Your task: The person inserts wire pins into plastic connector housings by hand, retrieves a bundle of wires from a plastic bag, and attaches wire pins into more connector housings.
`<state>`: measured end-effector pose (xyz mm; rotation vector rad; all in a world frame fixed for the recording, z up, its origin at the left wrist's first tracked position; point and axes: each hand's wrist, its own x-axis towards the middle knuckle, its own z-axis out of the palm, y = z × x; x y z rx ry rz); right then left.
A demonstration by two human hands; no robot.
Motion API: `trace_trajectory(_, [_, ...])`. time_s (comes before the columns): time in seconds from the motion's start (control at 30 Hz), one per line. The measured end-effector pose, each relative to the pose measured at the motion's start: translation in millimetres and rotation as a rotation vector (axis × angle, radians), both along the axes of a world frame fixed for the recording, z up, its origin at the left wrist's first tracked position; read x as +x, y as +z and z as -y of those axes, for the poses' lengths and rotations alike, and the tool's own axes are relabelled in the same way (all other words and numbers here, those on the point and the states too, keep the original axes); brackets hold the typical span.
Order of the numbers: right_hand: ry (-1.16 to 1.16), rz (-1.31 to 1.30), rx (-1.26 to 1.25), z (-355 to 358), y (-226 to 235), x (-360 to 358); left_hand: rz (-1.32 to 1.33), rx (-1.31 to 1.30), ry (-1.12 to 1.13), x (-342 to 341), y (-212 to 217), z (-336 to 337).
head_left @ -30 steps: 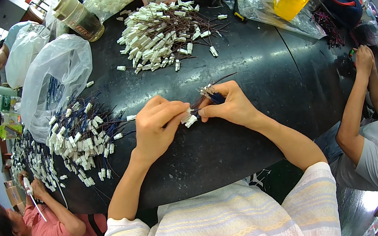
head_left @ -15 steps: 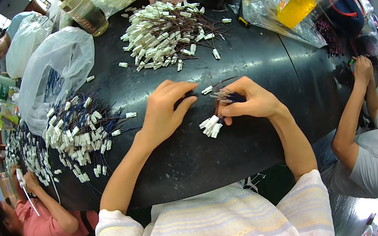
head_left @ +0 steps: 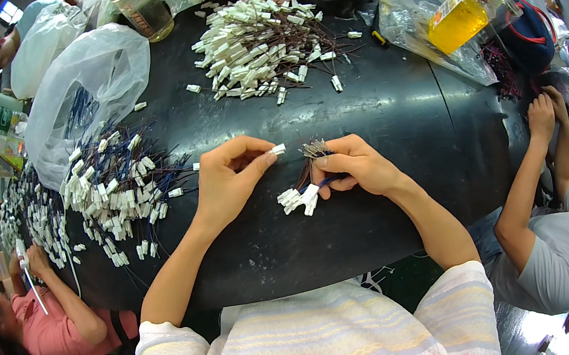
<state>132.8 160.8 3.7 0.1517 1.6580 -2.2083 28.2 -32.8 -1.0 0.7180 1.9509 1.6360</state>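
Observation:
My left hand point(head_left: 226, 179) pinches a small white plastic connector point(head_left: 279, 149) between thumb and fingertips. Whether a wire trails from it is hidden by the fingers. To the right, my right hand point(head_left: 368, 168) is closed round a bundle of thin dark wires point(head_left: 315, 149), with bare metal ends sticking up past the thumb. Below that grip hang several white connectors point(head_left: 299, 199) on the same wires, over the black table point(head_left: 259, 256). A short gap lies between the pinched connector and the wire ends.
White-connector wires lie in a far heap point(head_left: 253, 49) and a left heap point(head_left: 114, 193), beside an open plastic bag point(head_left: 90, 95). A drink bottle point(head_left: 140, 10) and a yellow-liquid bottle point(head_left: 456, 20) stand farther back. Co-workers sit at left and right.
My left hand has closed on the white connector, which lay on the table before, and drawn it left. My right hand has shifted slightly left with its wire bundle.

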Motion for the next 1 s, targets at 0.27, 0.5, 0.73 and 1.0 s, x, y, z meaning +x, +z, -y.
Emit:
trace_trajectory(0.27, [0.01, 0.009, 0.053, 9.8, -1.1, -5.1, 0.146, 0.077, -0.033, 5.5, 0.7, 7.6])
trace_trajectory(0.5, [0.014, 0.006, 0.111, 11.8, -3.0, -4.9, 0.155, 0.079, -0.016, 5.0, 2.5, 7.8])
trace_trajectory(0.73, [0.0, -0.029, 0.237, 15.8, -1.1, -4.2, 0.397, 0.147, -0.012, 4.7, -1.7, 8.0])
trace_trajectory(1.0, [0.018, -0.033, 0.281, 17.1, -0.6, -4.4, 0.402, 0.179, -0.011, 4.7, 0.8, 9.4])
